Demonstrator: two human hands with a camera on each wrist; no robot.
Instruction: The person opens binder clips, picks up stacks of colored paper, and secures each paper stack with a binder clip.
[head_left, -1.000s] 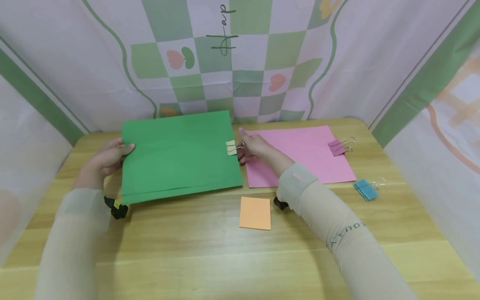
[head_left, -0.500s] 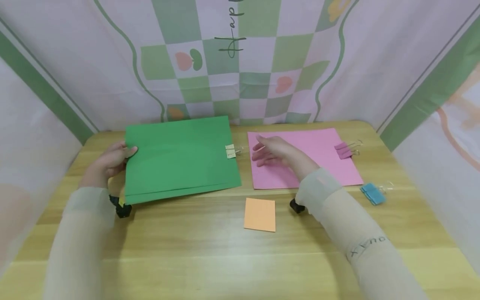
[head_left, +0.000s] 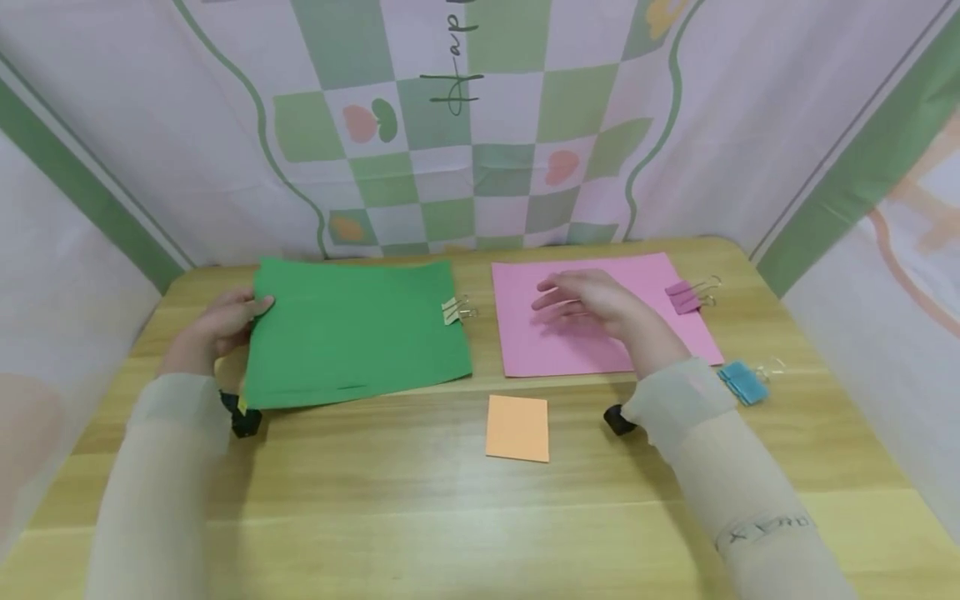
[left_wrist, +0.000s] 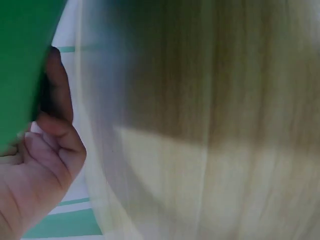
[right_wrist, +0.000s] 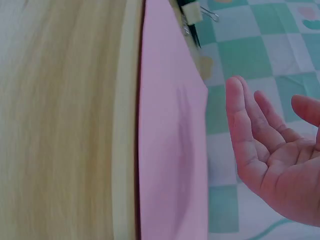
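Note:
My left hand (head_left: 225, 321) pinches the left edge of a stack of green paper (head_left: 360, 333), thumb on top and fingers beneath. In the left wrist view the fingers (left_wrist: 61, 90) curl under the green sheets. A pale yellow binder clip (head_left: 452, 311) grips the stack's right edge. My right hand (head_left: 588, 302) hovers over pink paper (head_left: 525, 350), fingers loosely spread and holding nothing; the right wrist view shows its bare palm (right_wrist: 285, 160). A pink binder clip (head_left: 684, 297) is fixed on the pink paper's right edge.
An orange sticky-note pad (head_left: 517, 428) lies on the wooden table (head_left: 390, 500) in front of the papers. At the right lies a blue binder clip (head_left: 744, 382). A patterned curtain (head_left: 510, 200) hangs behind the table's back edge.
My right hand has left the yellow clip and moved right over the pink paper, its fingers loosening. The green stack's clipped end has sunk lower, while my left hand keeps its hold.

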